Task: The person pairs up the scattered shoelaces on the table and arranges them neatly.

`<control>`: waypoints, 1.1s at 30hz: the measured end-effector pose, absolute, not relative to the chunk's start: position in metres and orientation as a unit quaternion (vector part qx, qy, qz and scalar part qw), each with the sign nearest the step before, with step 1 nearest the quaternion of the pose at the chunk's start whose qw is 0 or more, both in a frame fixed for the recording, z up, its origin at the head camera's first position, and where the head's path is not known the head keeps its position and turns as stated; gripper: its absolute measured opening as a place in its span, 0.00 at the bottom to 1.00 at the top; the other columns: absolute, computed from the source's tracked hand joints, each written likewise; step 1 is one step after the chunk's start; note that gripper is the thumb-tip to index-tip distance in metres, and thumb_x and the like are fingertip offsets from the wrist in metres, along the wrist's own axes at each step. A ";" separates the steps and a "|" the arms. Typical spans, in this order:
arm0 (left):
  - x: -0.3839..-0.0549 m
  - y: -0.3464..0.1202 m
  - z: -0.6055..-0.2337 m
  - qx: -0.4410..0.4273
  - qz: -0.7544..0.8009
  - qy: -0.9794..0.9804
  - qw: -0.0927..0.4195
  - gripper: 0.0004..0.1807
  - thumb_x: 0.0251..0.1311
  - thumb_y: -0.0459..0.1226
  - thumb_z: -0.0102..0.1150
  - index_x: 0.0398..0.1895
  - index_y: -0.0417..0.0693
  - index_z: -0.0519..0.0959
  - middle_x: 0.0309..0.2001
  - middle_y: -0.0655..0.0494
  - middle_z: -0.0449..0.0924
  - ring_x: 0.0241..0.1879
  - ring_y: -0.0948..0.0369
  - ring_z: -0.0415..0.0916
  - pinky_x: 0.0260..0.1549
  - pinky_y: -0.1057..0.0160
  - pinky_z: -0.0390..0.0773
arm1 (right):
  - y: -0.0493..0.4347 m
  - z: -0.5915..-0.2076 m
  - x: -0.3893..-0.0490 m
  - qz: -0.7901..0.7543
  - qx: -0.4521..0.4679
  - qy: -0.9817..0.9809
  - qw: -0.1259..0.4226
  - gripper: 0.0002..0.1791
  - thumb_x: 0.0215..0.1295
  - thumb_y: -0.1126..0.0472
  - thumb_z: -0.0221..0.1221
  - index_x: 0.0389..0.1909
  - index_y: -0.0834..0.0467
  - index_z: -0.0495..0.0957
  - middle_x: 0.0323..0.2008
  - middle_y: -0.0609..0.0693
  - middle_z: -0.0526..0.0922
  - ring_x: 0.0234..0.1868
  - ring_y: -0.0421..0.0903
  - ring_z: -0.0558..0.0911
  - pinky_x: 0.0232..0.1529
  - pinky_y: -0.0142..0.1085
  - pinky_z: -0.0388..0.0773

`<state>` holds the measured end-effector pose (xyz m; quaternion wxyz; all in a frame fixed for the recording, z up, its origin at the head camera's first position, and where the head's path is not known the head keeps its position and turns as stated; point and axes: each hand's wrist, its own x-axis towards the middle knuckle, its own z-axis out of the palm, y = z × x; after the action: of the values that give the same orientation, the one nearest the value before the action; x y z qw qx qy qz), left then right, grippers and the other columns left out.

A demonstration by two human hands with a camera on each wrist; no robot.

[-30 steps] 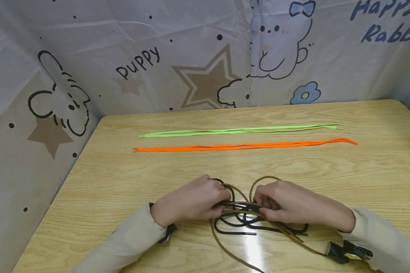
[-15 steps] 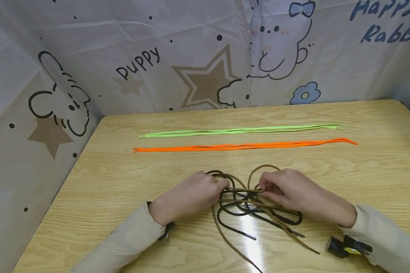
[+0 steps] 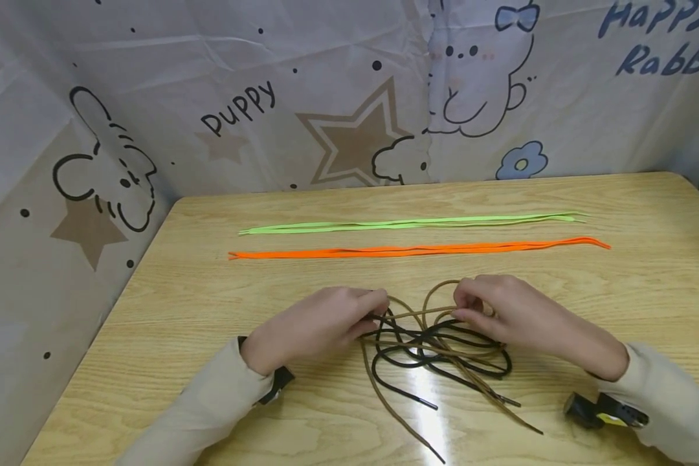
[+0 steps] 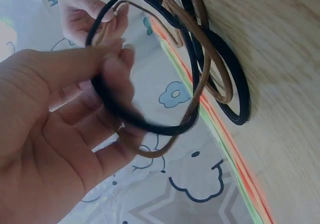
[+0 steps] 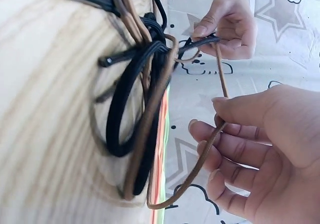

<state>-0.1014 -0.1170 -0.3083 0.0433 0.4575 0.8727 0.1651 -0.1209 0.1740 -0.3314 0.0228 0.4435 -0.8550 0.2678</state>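
Note:
A black shoelace point(image 3: 411, 396) and a brown shoelace point(image 5: 201, 164) lie in a loose tangle between the two hands, with free ends trailing toward the near side. My left hand point(image 3: 329, 320), at the tangle's left, pinches black lace between thumb and fingers. A brown loop also runs across its fingers in the left wrist view. At the right, my right hand point(image 3: 512, 310) pinches the brown lace between thumb and index finger, other fingers loosely bent. A brown strand stretches between the hands. Where the laces cross in the middle, I cannot tell how they are knotted.
Beyond the hands, an orange shoelace point(image 3: 419, 250) and a green shoelace point(image 3: 384, 226) lie stretched side by side across the wooden table point(image 3: 180, 278). A printed cloth point(image 3: 210, 65) hangs behind the table and along its left side.
Both hands have moved farther from me and apart, spreading the tangled laces. The left hand has shifted its grip onto black strands. The orange and green laces stay put.

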 end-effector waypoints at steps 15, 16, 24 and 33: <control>-0.110 -0.125 -0.307 0.456 0.200 0.867 -0.035 0.06 0.65 0.32 0.59 0.41 0.41 0.82 0.39 0.55 0.82 0.38 0.63 0.80 0.40 0.71 0.77 | 0.184 -0.321 -0.128 0.269 0.458 -0.843 0.085 0.12 0.54 0.72 0.67 0.35 0.54 0.81 0.26 0.38 0.80 0.26 0.29 0.73 0.24 0.28 0.73; -0.111 -0.126 -0.307 0.454 0.201 0.868 -0.029 0.06 0.65 0.32 0.59 0.42 0.41 0.82 0.39 0.55 0.82 0.38 0.64 0.80 0.40 0.71 0.77 | 0.185 -0.320 -0.128 0.267 0.460 -0.842 0.088 0.12 0.53 0.72 0.68 0.36 0.54 0.81 0.26 0.38 0.80 0.26 0.29 0.73 0.24 0.28 0.73; -0.111 -0.136 -0.293 0.428 0.191 0.883 -0.026 0.05 0.65 0.34 0.60 0.41 0.43 0.82 0.37 0.58 0.83 0.35 0.66 0.78 0.36 0.69 0.78 | 0.193 -0.313 -0.131 0.266 0.454 -0.846 0.087 0.12 0.54 0.72 0.67 0.36 0.54 0.81 0.25 0.37 0.78 0.23 0.28 0.69 0.22 0.26 0.69; -0.115 -0.146 -0.281 0.425 0.201 0.882 -0.026 0.04 0.64 0.34 0.61 0.39 0.43 0.82 0.34 0.58 0.82 0.30 0.68 0.75 0.32 0.70 0.76 | 0.200 -0.307 -0.133 0.262 0.448 -0.850 0.088 0.13 0.56 0.73 0.65 0.37 0.52 0.80 0.27 0.37 0.78 0.22 0.29 0.67 0.23 0.26 0.69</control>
<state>-0.1146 -0.1460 -0.2810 -0.0263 0.4246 0.8825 0.2006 -0.1331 0.2003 -0.3070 0.0885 0.4476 -0.8504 0.2621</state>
